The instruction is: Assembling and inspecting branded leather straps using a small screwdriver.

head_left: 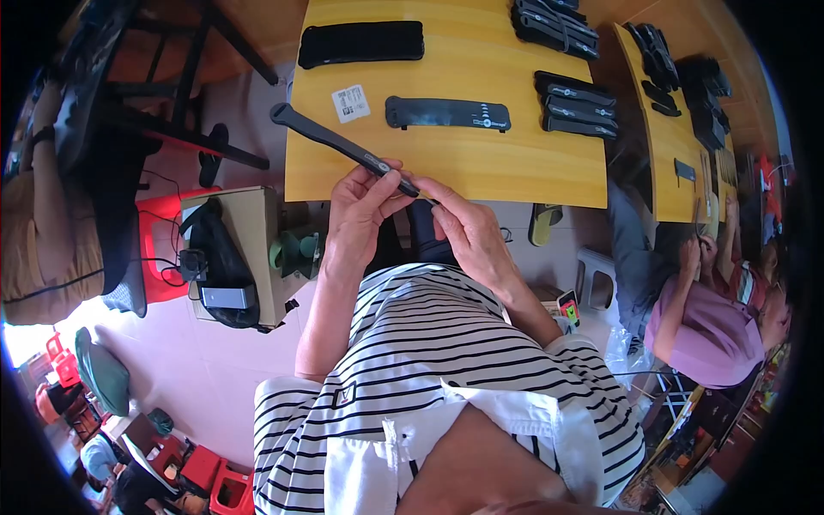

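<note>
A long dark grey strap [330,146] with a rounded far end slants up and left over the near edge of the table. My left hand [359,206] pinches it near its lower end, thumb on top. My right hand [468,227] is closed at that same end, its fingertips next to a small yellowish bit; whether they grip the strap or something tiny is hidden. Just beyond lies a flat dark strap piece [448,113] with pale printing. A white label card [351,103] rests to its left.
On the yellow table [515,176] are a black pouch-like piece [361,44], stacked dark straps [577,105] and a bundle [556,27]. An open cardboard box [266,232] with a black bag stands at left, near a red stool [163,257]. Other people sit on both sides.
</note>
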`<action>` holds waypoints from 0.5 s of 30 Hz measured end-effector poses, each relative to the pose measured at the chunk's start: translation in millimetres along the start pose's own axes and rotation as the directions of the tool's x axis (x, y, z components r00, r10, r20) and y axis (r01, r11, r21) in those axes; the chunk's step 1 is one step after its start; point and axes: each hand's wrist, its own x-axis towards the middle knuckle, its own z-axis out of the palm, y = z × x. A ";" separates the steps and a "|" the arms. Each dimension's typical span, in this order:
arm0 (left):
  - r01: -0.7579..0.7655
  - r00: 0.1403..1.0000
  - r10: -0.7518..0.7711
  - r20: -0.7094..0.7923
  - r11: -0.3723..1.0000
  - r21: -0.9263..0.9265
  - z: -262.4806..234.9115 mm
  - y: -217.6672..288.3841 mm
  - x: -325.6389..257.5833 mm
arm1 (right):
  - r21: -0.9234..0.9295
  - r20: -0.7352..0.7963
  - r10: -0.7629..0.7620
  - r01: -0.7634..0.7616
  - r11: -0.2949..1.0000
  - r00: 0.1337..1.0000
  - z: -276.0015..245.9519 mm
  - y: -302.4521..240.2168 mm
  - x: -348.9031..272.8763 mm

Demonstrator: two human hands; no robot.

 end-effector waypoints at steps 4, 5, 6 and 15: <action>0.005 1.000 -0.005 -0.008 1.000 -0.002 -0.2 0.3 -1.4 | -0.018 -0.016 -0.005 0.005 1.000 1.000 0.6 -2.6 -1.0; -0.004 1.000 0.005 -0.020 1.000 0.023 -0.5 -0.4 -1.2 | -0.019 -0.011 -0.006 0.006 1.000 1.000 0.4 -2.3 -1.4; -0.013 0.999 0.015 -0.033 0.999 0.049 -0.5 -0.8 -1.2 | -0.020 -0.006 -0.007 0.007 1.000 1.000 0.1 -2.2 -1.7; -0.069 0.991 0.090 -0.099 0.977 0.201 6.3 -0.8 -3.4 | -0.082 -0.017 -0.036 0.034 0.996 0.999 1.9 -0.4 -0.4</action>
